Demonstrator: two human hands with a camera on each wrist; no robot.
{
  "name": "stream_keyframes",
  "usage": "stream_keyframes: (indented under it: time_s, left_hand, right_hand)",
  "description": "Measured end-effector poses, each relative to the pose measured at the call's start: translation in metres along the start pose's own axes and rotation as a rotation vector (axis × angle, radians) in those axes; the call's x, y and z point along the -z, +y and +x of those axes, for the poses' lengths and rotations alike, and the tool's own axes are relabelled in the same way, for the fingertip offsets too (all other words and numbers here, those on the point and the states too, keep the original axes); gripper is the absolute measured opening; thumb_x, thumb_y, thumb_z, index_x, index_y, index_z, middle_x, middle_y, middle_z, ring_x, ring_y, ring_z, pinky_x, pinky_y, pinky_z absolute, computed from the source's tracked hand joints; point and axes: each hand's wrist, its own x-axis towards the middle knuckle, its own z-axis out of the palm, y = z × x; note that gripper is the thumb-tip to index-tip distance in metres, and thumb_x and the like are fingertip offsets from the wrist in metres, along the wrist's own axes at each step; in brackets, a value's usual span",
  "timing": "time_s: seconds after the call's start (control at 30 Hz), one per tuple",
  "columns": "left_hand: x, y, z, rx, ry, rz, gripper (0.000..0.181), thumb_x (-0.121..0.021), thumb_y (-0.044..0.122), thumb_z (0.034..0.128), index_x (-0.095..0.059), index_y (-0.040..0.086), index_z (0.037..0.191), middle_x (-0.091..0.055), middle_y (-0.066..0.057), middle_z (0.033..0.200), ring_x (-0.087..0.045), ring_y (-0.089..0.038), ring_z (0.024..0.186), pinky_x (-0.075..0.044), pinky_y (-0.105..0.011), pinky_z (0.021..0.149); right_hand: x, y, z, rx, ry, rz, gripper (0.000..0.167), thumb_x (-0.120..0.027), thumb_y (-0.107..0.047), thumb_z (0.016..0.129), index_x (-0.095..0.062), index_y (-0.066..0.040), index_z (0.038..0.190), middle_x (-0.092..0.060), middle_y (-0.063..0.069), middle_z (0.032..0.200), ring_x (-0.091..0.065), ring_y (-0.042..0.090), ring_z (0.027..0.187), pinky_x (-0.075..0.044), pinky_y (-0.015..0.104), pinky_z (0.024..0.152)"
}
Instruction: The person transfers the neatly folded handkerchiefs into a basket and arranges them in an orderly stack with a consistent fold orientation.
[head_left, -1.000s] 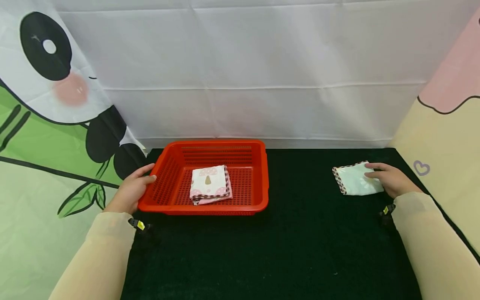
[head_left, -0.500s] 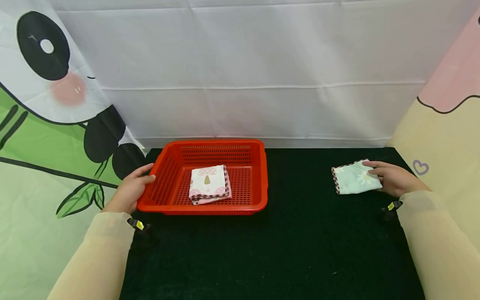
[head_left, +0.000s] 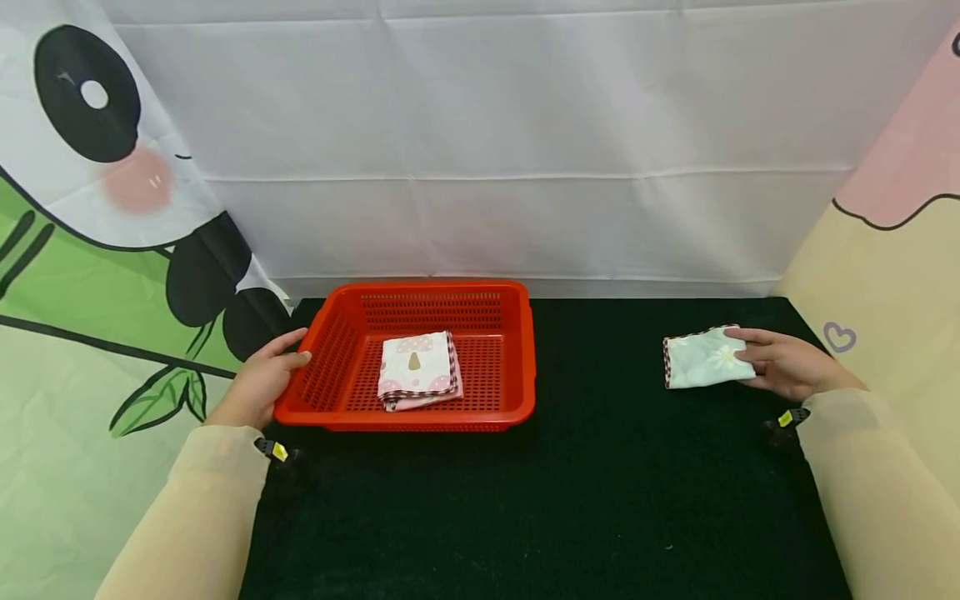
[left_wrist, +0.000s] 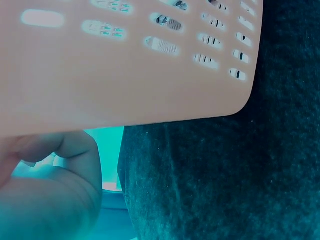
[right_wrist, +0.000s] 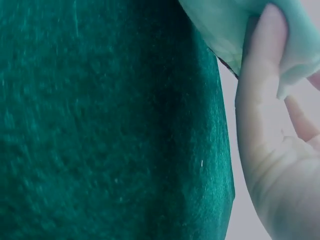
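Note:
My left hand [head_left: 258,382] grips the left rim of a red plastic basket [head_left: 517,408], which has slotted sides. In the left wrist view, part of the hand [left_wrist: 65,185] shows below the basket rim [left_wrist: 150,95]. Two folded cloths lie stacked in the basket: a white and pink patterned handkerchief [head_left: 405,367] with a checked edge, over a pink one [head_left: 427,402]. To the right, my right hand [head_left: 795,364] pinches a folded mint green handkerchief [head_left: 697,360] with a white flower and checked edge. The right wrist view shows the handkerchief [right_wrist: 215,25] between fingers and thumb.
A dark green cloth covers the table [head_left: 585,483]. White fabric [head_left: 480,150] hangs behind it. Printed cartoon fabric stands at the left [head_left: 112,275] and a cream and pink panel [head_left: 900,333] at the right.
My right hand has taken hold of the mint green handkerchief's right side and lifted it slightly, its thumb now on the flower. My left hand and the basket stay in place.

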Motion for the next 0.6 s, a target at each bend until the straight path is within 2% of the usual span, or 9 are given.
stream_keyframes:
  time_s: [0.3, 0.6]
  left_hand:
    - [0.002, -0.001, 0.002, -0.010, -0.007, -0.021, 0.063, -0.049, 0.031, 0.1097, -0.021, 0.035, 0.166, -0.029, -0.013, 0.165, -0.046, -0.032, 0.138, -0.056, -0.036, 0.093]
    - [0.000, -0.003, 0.002, -0.005, 0.001, -0.031, 0.063, -0.050, 0.029, 0.1096, -0.022, 0.033, 0.166, -0.029, -0.013, 0.165, -0.045, -0.030, 0.139, -0.057, -0.032, 0.090]
  right_hand:
    - [-0.006, 0.003, 0.002, 0.062, -0.049, 0.131, 0.041, -0.040, -0.002, 0.111, -0.066, -0.025, 0.133, -0.057, 0.000, 0.126, -0.063, 0.020, 0.099, -0.058, 0.030, 0.085]
    - [-0.018, 0.004, 0.003, 0.085, -0.024, 0.227, 0.047, -0.042, 0.003, 0.109, -0.066, -0.027, 0.136, -0.054, -0.001, 0.128, -0.060, 0.021, 0.101, -0.057, 0.030, 0.083]
